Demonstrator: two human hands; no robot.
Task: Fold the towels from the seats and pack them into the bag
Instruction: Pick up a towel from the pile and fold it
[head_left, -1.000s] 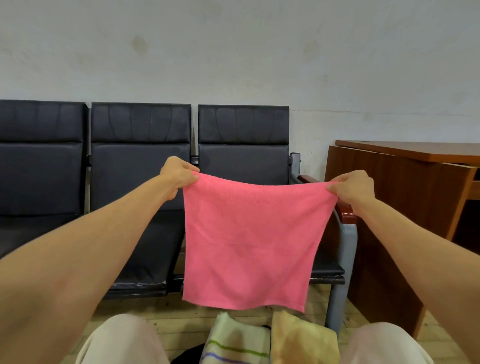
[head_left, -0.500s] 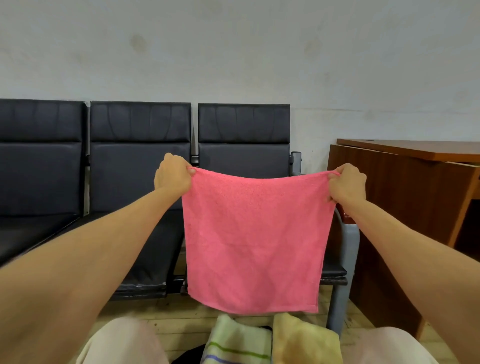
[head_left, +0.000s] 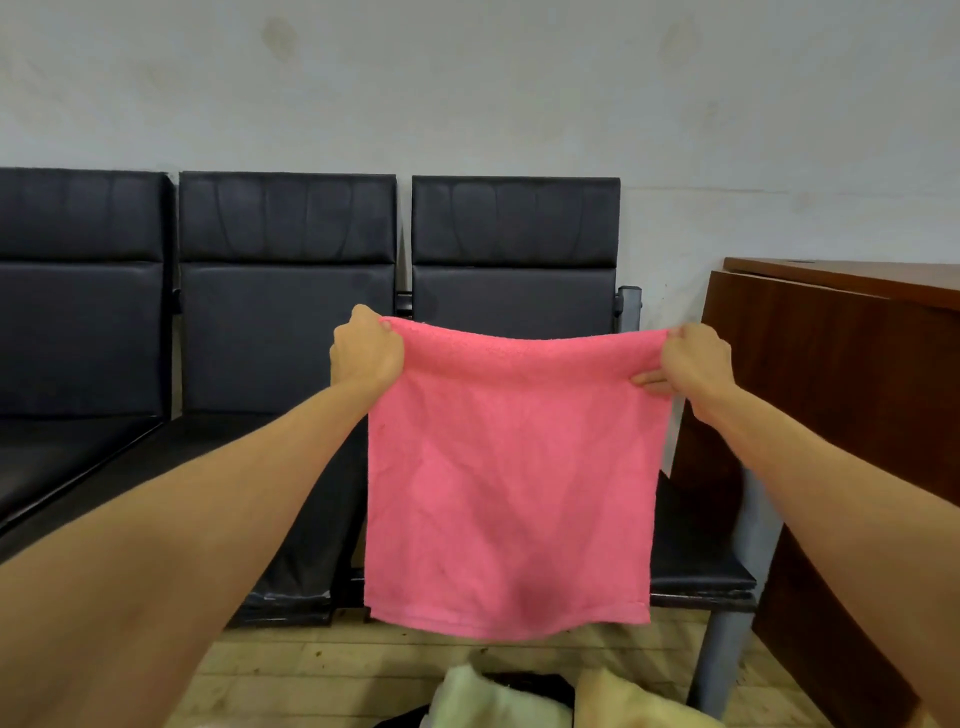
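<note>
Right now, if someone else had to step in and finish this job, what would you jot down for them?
Left hand: grips the pink towel's top left corner.
Right hand: pinches its top right corner.
The towel hangs spread flat in the air before the black seats, not yet folded.
Two pale towels lie at the bottom edge of the view, beside something dark that may be the bag; I cannot tell if they are inside it.
Done: pink towel picked up and opened out.
Left: fold it, pack it, then check the seats for more; none shows on the parts in view.
</note>
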